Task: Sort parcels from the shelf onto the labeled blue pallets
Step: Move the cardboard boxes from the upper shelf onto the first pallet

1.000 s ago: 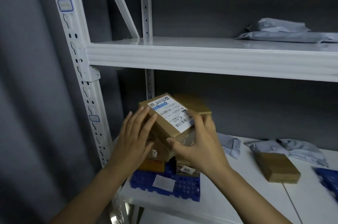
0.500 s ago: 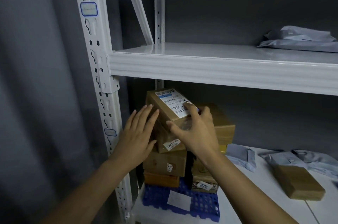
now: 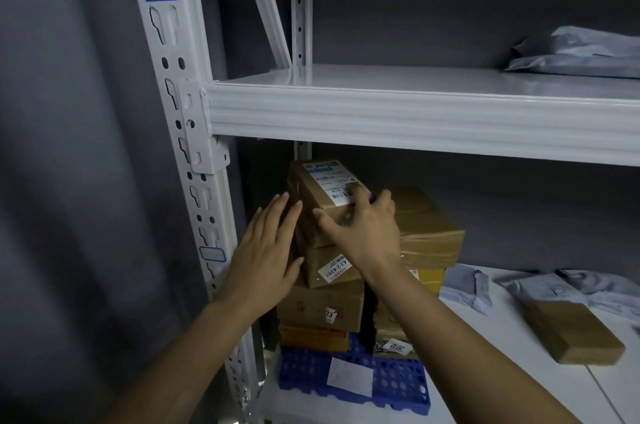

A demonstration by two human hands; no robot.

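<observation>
Parcel (image 3: 320, 193) atop stack (image 3: 318, 309) | right hand (image 3: 363, 233) grips its near end | left hand (image 3: 266, 250) flat, fingers straight, beside its left face

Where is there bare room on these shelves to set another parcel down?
Upper white metal shelf is bare from its left post to the grey plastic mailers. Lower shelf has room between the blue plastic pallet and the flat brown parcel. The pallet's cardboard box stack is crowded.
</observation>
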